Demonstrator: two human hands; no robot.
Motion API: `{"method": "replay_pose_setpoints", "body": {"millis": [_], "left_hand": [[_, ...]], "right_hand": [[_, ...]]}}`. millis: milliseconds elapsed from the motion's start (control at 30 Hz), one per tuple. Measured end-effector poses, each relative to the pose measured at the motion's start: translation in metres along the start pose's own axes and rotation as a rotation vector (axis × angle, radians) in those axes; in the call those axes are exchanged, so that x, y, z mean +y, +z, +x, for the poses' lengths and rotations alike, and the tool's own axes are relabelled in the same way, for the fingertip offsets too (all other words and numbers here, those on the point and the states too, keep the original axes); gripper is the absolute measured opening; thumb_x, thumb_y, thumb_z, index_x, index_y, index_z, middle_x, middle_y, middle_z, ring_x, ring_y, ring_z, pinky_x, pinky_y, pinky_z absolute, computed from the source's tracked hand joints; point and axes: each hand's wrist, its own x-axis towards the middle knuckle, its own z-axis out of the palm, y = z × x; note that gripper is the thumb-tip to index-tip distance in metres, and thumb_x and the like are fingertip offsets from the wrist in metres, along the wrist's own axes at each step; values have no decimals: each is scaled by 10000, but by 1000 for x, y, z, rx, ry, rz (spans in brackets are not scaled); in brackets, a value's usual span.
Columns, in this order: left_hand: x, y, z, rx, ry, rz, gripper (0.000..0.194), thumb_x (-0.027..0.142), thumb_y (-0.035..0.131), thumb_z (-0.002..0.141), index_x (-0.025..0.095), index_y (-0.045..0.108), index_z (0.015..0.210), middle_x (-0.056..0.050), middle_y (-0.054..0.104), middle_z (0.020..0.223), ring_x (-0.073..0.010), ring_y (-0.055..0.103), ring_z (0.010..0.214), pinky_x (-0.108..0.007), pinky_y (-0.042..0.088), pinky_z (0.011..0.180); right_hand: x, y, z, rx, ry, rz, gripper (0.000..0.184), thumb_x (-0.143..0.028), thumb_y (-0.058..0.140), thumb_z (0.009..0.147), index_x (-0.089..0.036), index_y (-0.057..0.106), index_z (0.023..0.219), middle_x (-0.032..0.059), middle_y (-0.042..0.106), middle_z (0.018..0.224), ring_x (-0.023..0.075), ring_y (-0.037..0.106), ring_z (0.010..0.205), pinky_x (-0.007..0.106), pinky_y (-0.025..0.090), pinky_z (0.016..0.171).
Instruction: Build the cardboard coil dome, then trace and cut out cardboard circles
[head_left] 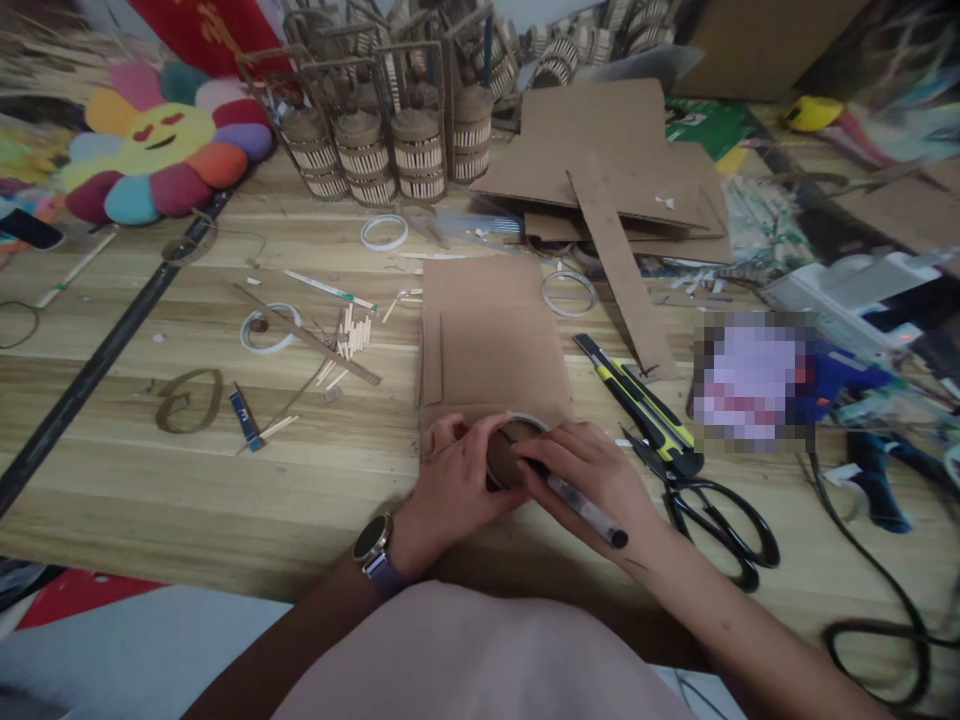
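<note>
My left hand, with a watch on the wrist, grips the side of a pale-rimmed tape ring. The ring rests at the near edge of a brown cardboard sheet, and my fingers hide part of its rim. In my right hand is a pen with a clear barrel and a dark end. Its tip points down inside the ring, mostly hidden by my fingers. To the right of that hand lie a black and yellow utility knife and black-handled scissors.
Thin rings and short sticks are scattered at left. Cardboard pieces are stacked behind the sheet, near small stick-sided lanterns. A black cable runs along the right. A flower cushion sits at far left.
</note>
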Motion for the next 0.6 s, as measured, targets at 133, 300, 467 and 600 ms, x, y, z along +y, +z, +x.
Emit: {"method": "replay_pose_setpoints", "body": {"millis": [133, 300, 467, 600], "left_hand": [[-2, 0, 0, -28, 14, 13, 758, 460, 768, 737, 250, 476, 1404, -67, 636, 1304, -352, 427, 1194, -515, 353, 1039], [-2, 0, 1, -22, 4, 18, 788, 496, 784, 726, 235, 479, 1403, -84, 635, 1311, -352, 433, 1166, -518, 357, 1026], [1, -1, 1, -18, -2, 13, 824, 484, 837, 680, 268, 482, 1391, -66, 640, 1315, -344, 451, 1160, -506, 373, 1008], [-1, 1, 1, 3, 17, 10, 804, 481, 827, 697, 263, 478, 1387, -66, 636, 1320, -336, 451, 1165, -499, 379, 1004]], "right_hand": [[-5, 1, -1, 13, -25, 102, 130, -161, 542, 921, -203, 662, 892, 44, 725, 748, 200, 661, 706, 325, 473, 657], [-2, -9, -4, -34, 169, 339, 112, -201, 572, 883, -228, 674, 844, 14, 735, 731, 177, 667, 664, 312, 504, 650], [5, -10, -2, 1, 420, 444, 126, -255, 584, 861, -217, 702, 842, 37, 764, 796, 194, 709, 722, 293, 549, 657], [4, -4, 2, -19, 429, 502, 122, -250, 592, 855, -210, 707, 860, 29, 768, 802, 186, 715, 716, 276, 559, 654]]}}
